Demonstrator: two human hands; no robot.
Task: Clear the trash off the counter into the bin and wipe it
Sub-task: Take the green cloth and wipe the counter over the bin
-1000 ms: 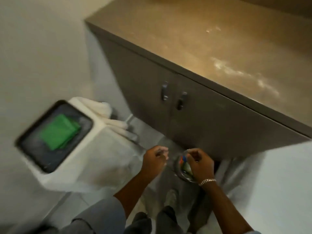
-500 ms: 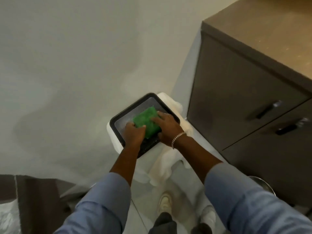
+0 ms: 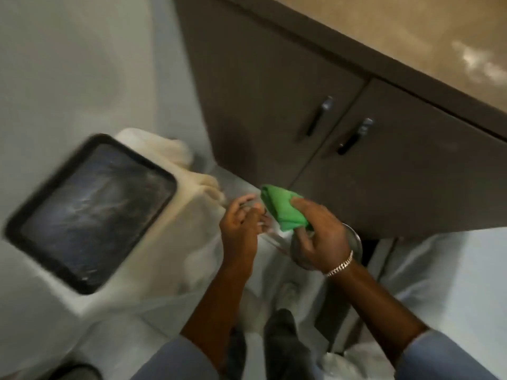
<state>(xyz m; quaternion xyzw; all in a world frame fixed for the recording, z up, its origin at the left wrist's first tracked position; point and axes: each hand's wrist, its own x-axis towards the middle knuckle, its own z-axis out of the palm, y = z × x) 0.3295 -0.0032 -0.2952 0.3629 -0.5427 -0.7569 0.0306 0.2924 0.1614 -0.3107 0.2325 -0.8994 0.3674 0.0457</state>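
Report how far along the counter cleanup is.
Done: no trash shows on the visible part of the counter. In hand: the right hand has a grip on the green cloth; the left hand is beside it. Left: pale smears on the counter still need wiping.

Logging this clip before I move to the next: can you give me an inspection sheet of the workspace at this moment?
Surface: counter top only partly in view; pale smears near the right edge, no trash seen on it.
Job's things: green cloth off the bin, held by the right hand; bin on the floor left of the cabinet, dark lid shut, white liner draped around it.
Clutter: round metal item mostly hidden behind the right hand; cannot tell what it is.
Hands: right hand grips the cloth; left hand beside it, fingers curled, contents unclear.
Cables: nothing seen.
Surroundings: cabinet doors closed, pale floor, blurred picture.
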